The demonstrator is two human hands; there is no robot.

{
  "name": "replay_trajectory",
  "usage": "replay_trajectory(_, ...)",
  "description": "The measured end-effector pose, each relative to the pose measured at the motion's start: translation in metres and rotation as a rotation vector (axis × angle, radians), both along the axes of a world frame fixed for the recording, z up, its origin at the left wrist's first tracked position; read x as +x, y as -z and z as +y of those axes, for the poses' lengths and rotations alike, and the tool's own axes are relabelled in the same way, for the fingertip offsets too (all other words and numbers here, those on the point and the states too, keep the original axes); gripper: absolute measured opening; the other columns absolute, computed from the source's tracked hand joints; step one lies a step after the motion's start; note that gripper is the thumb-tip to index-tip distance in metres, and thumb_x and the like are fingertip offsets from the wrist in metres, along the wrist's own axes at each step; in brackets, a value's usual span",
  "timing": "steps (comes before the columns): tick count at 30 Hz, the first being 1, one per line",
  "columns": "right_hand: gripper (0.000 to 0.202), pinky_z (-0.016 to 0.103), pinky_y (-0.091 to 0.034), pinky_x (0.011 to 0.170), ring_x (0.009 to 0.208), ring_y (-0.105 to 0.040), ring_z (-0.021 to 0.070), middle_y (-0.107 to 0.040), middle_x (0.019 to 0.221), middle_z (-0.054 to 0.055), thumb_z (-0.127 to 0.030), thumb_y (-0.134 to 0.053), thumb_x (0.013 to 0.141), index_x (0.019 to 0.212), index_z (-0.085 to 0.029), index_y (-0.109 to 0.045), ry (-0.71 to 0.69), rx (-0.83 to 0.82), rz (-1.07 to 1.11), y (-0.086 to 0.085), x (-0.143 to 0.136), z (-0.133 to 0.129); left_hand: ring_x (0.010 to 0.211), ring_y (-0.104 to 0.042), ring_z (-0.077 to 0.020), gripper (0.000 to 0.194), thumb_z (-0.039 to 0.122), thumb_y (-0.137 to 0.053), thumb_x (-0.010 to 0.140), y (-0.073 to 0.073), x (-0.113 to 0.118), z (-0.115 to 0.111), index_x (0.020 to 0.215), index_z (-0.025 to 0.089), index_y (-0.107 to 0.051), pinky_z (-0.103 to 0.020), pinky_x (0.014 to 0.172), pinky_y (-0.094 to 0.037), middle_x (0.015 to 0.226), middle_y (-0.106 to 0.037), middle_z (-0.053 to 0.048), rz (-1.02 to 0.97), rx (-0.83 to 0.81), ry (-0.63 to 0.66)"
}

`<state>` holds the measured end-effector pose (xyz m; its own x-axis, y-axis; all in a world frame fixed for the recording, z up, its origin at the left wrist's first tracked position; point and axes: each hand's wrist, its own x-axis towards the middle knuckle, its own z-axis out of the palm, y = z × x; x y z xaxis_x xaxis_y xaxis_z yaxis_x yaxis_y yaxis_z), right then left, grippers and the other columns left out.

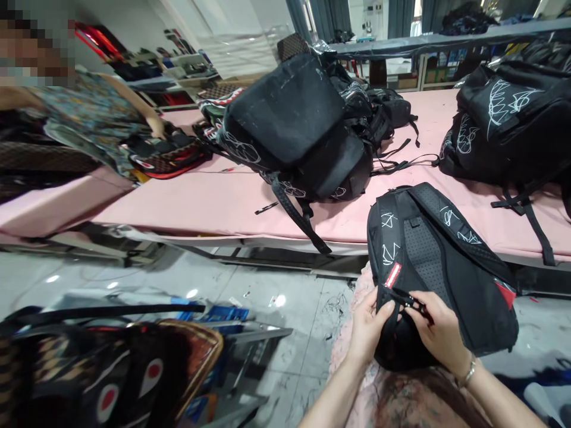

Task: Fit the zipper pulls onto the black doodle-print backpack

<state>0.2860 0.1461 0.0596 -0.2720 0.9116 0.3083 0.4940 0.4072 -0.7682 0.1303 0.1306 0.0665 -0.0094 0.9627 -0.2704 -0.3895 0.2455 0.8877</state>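
Note:
A black backpack (pixel 428 261) with white line drawings on its shoulder straps leans against the table edge, its back panel facing up. My left hand (pixel 369 324) is closed on the lower part of the left shoulder strap, just below a red and white label (pixel 393 276). Beside it, my right hand (pixel 435 327) pinches a small black tool or buckle against that strap; its exact shape is hard to make out. The two hands are close together over the bag's lower left side, and a bracelet circles my right wrist.
The pink table (pixel 200 205) bears a pile of black backpacks (pixel 289 119) at the centre and more bags (pixel 517 119) at the right. A person (pixel 98 113) handles a bag at the left. Patterned bags (pixel 111 368) fill the lower left.

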Motion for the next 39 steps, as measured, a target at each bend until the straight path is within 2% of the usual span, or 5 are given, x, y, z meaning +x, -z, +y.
replay_trajectory(7, 0.02, 0.023, -0.042, 0.069, 0.075, -0.061, 0.014, -0.064, 0.085, 0.004, -0.026, -0.046, 0.091, 0.106, -0.017, -0.057, 0.019, 0.226, -0.191, -0.001, 0.004, -0.001, 0.091, -0.056, -0.0172, 0.029, 0.025, -0.06, 0.077, -0.014, 0.003, 0.001, 0.104, 0.015, -0.061, -0.024, 0.077, -0.046, 0.101, -0.063, -0.005, 0.064, 0.091, 0.014)
replay_trajectory(16, 0.024, 0.027, -0.034, 0.057, 0.057, -0.055, 0.013, -0.059, 0.065, 0.001, -0.029, -0.046, 0.092, 0.105, -0.013, -0.06, 0.04, 0.435, -0.41, -0.005, 0.003, 0.004, 0.094, -0.056, -0.0196, 0.029, 0.026, -0.059, 0.077, -0.016, 0.007, 0.002, 0.104, 0.014, -0.062, -0.027, 0.083, -0.044, 0.1, -0.064, -0.006, 0.17, 0.125, -0.013)
replay_trajectory(25, 0.024, 0.025, -0.035, 0.058, 0.057, -0.055, 0.0124, -0.06, 0.066, 0.004, -0.027, -0.045, 0.093, 0.101, -0.01, -0.06, 0.0, 0.451, -0.306, -0.003, 0.005, 0.01, 0.093, -0.057, -0.0199, 0.03, 0.027, -0.061, 0.076, -0.016, 0.006, 0.003, 0.102, 0.014, -0.063, -0.028, 0.083, -0.044, 0.1, -0.064, -0.007, 0.086, 0.091, 0.012)
replay_trajectory(30, 0.025, 0.026, -0.033, 0.058, 0.055, -0.052, 0.0127, -0.058, 0.063, 0.002, -0.027, -0.046, 0.092, 0.105, -0.011, -0.06, -0.003, 0.466, -0.411, -0.004, 0.006, 0.009, 0.087, -0.058, -0.0183, 0.028, 0.026, -0.061, 0.076, -0.016, 0.008, 0.003, 0.101, 0.013, -0.063, -0.026, 0.078, -0.045, 0.096, -0.065, -0.006, 0.069, 0.071, 0.015)
replay_trajectory(39, 0.027, 0.028, -0.033, 0.056, 0.054, -0.052, 0.013, -0.058, 0.063, 0.003, -0.028, -0.043, 0.093, 0.103, -0.013, -0.062, 0.037, 0.496, -0.522, -0.003, -0.002, 0.008, 0.097, -0.057, -0.022, 0.027, 0.025, -0.06, 0.076, -0.016, 0.011, 0.002, 0.1, 0.014, -0.064, -0.031, 0.086, -0.044, 0.098, -0.066, -0.005, 0.113, 0.077, -0.008)
